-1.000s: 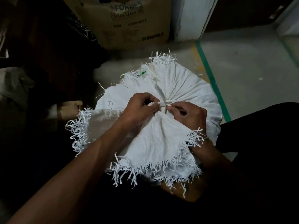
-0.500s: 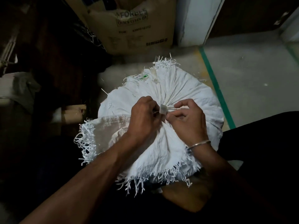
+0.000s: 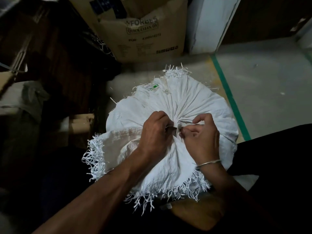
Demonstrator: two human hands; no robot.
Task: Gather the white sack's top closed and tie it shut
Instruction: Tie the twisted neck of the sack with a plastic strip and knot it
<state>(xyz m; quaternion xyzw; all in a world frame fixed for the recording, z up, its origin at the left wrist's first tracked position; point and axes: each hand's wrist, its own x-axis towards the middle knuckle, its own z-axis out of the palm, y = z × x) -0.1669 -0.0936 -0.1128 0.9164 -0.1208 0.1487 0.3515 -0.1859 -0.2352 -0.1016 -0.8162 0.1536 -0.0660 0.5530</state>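
Everything is placed relative to the white sack (image 3: pixel 194 102), which stands full on the floor (image 3: pixel 270 78) in the middle of the view, its top drawn into pleats that run in to one gathered point.

Left of the sack lies a pale cardboard offcut (image 3: pixel 81 122) among dark clutter too dim to identify. Behind the sack, a brown cardboard box (image 3: pixel 143 31) printed "FORBES QUICK CLEAN DX" stands upright, with a white panel (image 3: pixel 207 22) just to its right.

On the sack's near-left side, a loose flap of the woven cloth spreads outward and ends in a frayed fringe (image 3: pixel 94 159) of white strands; more fringe hangs along the sack's near edge.

The left hand (image 3: pixel 155 132) rests on the sack just left of the gathered point, fingers curled in, pinching a white strip (image 3: pixel 177 130) that stands up from the gather. The right hand (image 3: pixel 200 137) sits just right of the gathered point, thumb and curled fingers closed on the same strip, the fingertips of both hands almost meeting. A thin metal bangle (image 3: pixel 208 163) circles the right wrist.

The exact knot or wrap under the fingers is hidden.

Right of the sack, a green tape line (image 3: pixel 231 102) runs diagonally across the pale floor. At the sack's near-right side, the person's dark clothing (image 3: pixel 278 157) presses against it.
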